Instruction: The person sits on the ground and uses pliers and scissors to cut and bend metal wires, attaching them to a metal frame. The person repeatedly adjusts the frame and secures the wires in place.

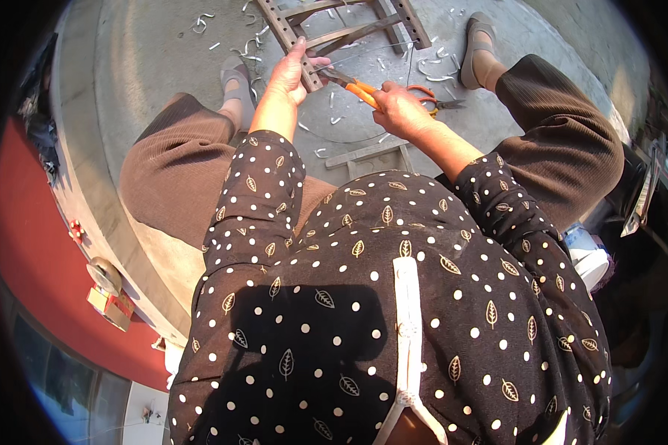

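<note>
My left hand [289, 76] is closed round the near end of a wooden rail on a small folding frame [349, 33]. A row of holes runs along that rail. In my right hand [402, 110] are pliers [361, 92] with orange handles, their jaws at the rail's end beside my left fingers. A thin wire or cord [371, 50] stretches across between the two drilled rails. Whether the jaws grip it is too small to tell. Scissors with orange-red handles [430, 100] lie on the ground just beyond my right hand.
Curled white scraps [441, 72] are scattered over the grey concrete ground [163, 81]. Another wooden frame piece [371, 156] lies close to me, between my legs. My shoes [479, 48] stand either side. A small box [111, 305] is off to the left by a red surface [33, 215].
</note>
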`<state>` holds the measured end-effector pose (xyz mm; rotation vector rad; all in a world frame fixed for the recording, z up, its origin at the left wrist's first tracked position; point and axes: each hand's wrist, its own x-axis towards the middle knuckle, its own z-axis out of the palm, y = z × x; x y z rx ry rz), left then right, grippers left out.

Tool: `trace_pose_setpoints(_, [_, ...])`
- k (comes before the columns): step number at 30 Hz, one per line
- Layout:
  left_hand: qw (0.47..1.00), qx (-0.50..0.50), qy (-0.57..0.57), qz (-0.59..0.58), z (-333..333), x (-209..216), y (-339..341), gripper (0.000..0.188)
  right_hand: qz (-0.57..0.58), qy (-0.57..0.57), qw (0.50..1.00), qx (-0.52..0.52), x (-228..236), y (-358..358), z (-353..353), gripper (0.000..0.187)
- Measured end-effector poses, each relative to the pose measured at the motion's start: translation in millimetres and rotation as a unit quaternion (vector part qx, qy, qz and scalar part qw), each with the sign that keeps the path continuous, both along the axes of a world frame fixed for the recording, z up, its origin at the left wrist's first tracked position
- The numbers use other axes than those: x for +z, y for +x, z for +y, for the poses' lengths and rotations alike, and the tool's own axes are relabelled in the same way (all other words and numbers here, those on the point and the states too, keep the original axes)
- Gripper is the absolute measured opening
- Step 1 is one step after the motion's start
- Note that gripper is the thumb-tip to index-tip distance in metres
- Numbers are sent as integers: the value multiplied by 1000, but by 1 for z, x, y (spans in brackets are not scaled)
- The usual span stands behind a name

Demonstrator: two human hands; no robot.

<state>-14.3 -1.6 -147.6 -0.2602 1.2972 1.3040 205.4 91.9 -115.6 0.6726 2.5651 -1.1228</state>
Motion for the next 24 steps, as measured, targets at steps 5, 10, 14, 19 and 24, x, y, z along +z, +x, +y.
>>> trace_pose_setpoints(5, [1000,12,10,-6,2,3,2,55,20,-35,998,-57,2,2,-4,24])
trace_pose_setpoints(10, [1000,18,11,-14,0,3,2,54,-40,-100,989,-106,7,-2,0,35])
trace_pose_setpoints(14, [999,26,5,-21,2,7,3,53,-79,-103,989,-67,11,-8,-2,38])
trace_pose_setpoints(19, [999,28,9,-27,1,6,3,54,-115,-109,987,-32,15,-17,-13,32])
trace_pose_setpoints(24, [1000,11,1,-5,-2,3,2,56,-179,-224,956,-59,23,-24,-14,30])
